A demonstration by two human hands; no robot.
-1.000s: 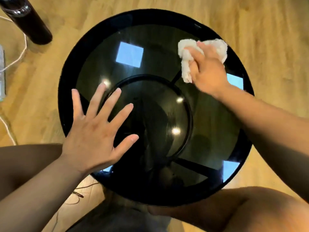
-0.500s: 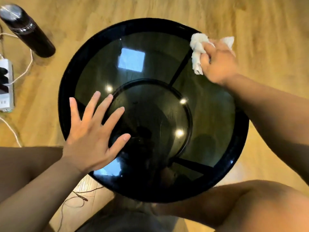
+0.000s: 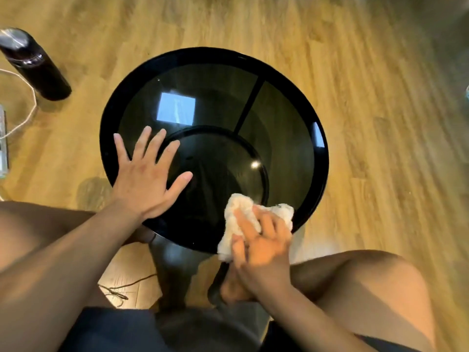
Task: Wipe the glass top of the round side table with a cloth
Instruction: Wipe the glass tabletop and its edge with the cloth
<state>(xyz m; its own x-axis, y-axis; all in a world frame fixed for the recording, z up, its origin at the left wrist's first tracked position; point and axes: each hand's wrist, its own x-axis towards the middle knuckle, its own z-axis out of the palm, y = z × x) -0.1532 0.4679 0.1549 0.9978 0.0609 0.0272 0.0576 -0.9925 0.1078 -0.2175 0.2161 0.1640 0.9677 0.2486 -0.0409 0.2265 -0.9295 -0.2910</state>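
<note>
Pressing a crumpled white cloth (image 3: 234,226) onto the near right edge of the round black-rimmed smoked-glass side table (image 3: 279,118), the right hand (image 3: 261,247) has its fingers spread over the fabric. The left hand (image 3: 146,180) lies flat with splayed fingers on the near left glass. A dark cylindrical bottle (image 3: 35,64) stands on the wooden floor (image 3: 380,123), far left.

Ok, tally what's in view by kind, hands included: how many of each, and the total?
Hands: 2, left hand flat on the glass, right hand on the cloth
Cloths: 1, white cloth
Tables: 1, round table
Bottles: 1, dark bottle on the floor
Cords: 1, white cord
Total: 6
</note>
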